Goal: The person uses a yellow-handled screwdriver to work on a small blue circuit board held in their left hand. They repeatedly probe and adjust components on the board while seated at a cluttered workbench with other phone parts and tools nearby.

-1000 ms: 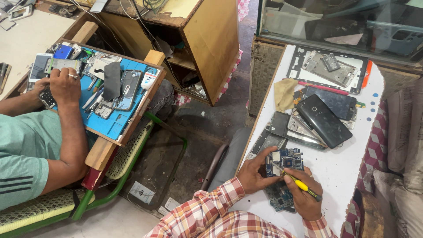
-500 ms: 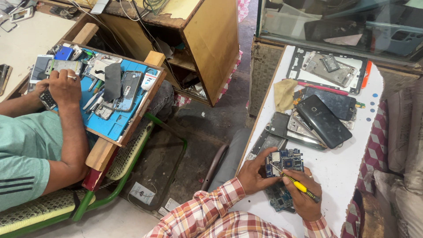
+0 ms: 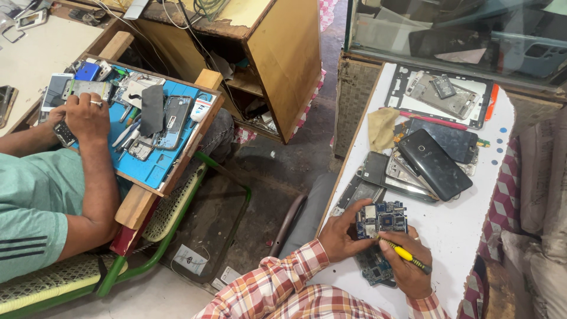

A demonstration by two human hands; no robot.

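My left hand (image 3: 341, 232) grips a blue phone circuit board (image 3: 383, 218) over the near part of the white table (image 3: 460, 227). My right hand (image 3: 406, 270) holds a yellow-handled screwdriver (image 3: 406, 255) with its tip against the board's lower edge. A second blue circuit board (image 3: 376, 270) lies on the table under my hands. Just beyond the board sit opened phone frames (image 3: 390, 172) and a black phone (image 3: 434, 163) face down.
A yellow cloth (image 3: 383, 127), a pink pen (image 3: 430, 119) and a tablet frame (image 3: 440, 94) lie farther back on the table. To the left a co-worker's hand (image 3: 87, 115) works over a blue mat (image 3: 150, 165) covered in phone parts. A wooden cabinet (image 3: 277, 59) stands between.
My hands stay on the circuit board with the screwdriver; the view shifts slightly. The co-worker's hand has barely moved on the blue mat.
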